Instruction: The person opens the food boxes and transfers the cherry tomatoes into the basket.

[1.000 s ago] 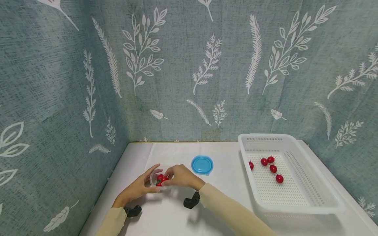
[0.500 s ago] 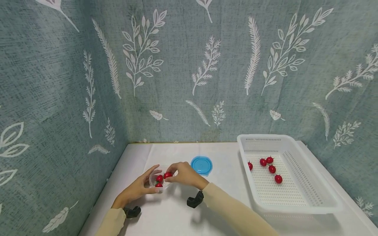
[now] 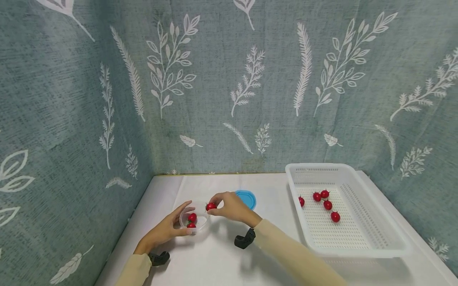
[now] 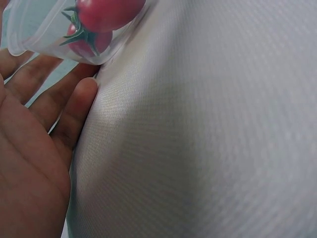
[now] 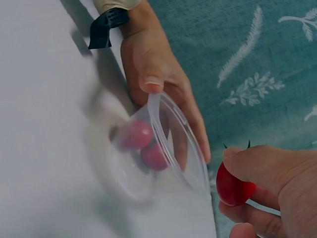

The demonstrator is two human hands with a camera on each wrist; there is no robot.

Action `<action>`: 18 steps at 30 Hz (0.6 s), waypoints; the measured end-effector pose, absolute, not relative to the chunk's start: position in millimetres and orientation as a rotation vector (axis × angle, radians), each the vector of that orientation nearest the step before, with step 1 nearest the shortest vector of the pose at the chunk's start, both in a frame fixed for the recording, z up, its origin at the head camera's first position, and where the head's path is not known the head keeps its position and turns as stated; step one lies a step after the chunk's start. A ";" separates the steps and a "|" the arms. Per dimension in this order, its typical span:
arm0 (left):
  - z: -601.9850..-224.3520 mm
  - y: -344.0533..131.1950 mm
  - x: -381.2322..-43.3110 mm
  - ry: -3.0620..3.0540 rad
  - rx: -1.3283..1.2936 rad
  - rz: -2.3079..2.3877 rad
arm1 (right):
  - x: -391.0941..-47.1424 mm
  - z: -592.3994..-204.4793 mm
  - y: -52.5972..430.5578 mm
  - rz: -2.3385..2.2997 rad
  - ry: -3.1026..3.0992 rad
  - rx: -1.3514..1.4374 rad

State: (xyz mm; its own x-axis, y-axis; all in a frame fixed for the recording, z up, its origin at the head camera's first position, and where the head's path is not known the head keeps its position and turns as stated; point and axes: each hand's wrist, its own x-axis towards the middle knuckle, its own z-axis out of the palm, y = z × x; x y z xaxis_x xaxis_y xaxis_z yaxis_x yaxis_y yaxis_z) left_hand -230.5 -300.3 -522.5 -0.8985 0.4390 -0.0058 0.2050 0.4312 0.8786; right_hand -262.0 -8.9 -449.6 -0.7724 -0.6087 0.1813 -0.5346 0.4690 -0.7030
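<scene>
My left hand [image 3: 162,230] holds a small clear plastic tub [image 3: 202,221] by its side, with the thumb at the rim and the fingers around the far side. Inside the tub lie two red cherry tomatoes [image 3: 192,217] with green stems; the left wrist view shows them close together through the wall. Just right of the tub's rim, my right hand [image 3: 234,207] pinches another cherry tomato [image 5: 233,186] between thumb and fingers, clear of the tub. A round blue lid [image 3: 248,198] lies on the table behind my right hand, which partly covers it.
A white perforated plastic basket [image 3: 352,252] stands on the right of the white table [image 3: 214,262], with several cherry tomatoes [image 3: 327,205] on its floor. Patterned grey-green cloth [image 3: 211,99] hangs behind the table and along the left.
My right hand has lifted one cherry tomato out of the tub and moved right and slightly up with it. My left hand has kept its hold on the tub.
</scene>
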 end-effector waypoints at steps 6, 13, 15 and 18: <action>-522.4 -300.0 -230.5 2.458 0.516 1.455 | -264.3 -444.5 6.0 -1.219 2.639 -0.983; -523.5 -300.7 -231.2 2.443 0.560 1.474 | -266.4 -437.9 27.6 -1.234 2.677 -0.931; -523.8 -301.0 -231.4 2.434 0.568 1.479 | -267.0 -436.6 33.7 -1.228 2.702 -0.928; -523.9 -301.2 -231.4 2.422 0.566 1.496 | -266.7 -434.2 42.9 -1.212 2.736 -0.910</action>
